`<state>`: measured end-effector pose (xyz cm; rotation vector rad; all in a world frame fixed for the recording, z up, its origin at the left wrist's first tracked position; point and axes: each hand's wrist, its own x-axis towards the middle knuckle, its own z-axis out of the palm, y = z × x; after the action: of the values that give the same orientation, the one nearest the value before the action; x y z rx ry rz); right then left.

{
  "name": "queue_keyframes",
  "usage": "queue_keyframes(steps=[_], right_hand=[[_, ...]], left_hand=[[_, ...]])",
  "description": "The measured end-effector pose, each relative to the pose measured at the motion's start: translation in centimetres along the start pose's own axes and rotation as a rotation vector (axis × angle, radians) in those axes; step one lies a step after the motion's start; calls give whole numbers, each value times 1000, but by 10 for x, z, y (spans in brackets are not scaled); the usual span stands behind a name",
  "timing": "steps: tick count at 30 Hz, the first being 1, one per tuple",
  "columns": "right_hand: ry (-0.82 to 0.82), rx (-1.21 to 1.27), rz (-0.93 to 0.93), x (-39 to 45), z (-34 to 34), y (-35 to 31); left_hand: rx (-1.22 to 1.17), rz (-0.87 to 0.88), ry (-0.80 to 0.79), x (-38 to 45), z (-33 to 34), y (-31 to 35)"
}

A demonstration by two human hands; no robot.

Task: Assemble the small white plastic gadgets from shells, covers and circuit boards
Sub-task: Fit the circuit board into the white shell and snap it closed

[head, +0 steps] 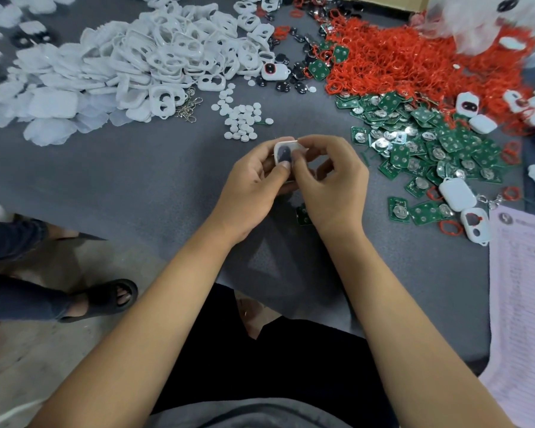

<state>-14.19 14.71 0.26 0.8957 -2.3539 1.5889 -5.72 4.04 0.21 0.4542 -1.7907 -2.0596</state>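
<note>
A small white shell [283,151] with a dark opening sits between both hands above the grey table [136,180]. My left hand [254,183] grips it from the left, thumb against its lower edge. My right hand [328,177] pinches its right side with thumb and curled fingers. A heap of white covers and shells [155,60] lies at the far left. Green circuit boards [414,140] are piled to the right, and one board [303,213] lies just under my right wrist.
Red rubber rings [399,57] form a heap at the far right. White round discs [241,118] lie beyond my hands, metal clasps [189,108] beside them. Finished white gadgets [457,193] and a printed sheet [522,288] are at the right edge. Another person's sandalled foot [105,299] stands left.
</note>
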Motion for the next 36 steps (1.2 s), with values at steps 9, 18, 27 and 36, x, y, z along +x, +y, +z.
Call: queue_keyframes(steps=[9, 18, 27, 36], right_hand=[[24, 80, 63, 3, 1, 4], [6, 81, 105, 3, -3, 4], [-100, -351, -92, -32, -46, 21], [-318, -408, -211, -49, -62, 26]], left_hand=[[-23, 3, -3, 0, 0, -1], [-76, 2, 42, 2, 1, -2], [-211, -15, 113, 4, 4, -4], [-242, -42, 88, 7, 4, -4]])
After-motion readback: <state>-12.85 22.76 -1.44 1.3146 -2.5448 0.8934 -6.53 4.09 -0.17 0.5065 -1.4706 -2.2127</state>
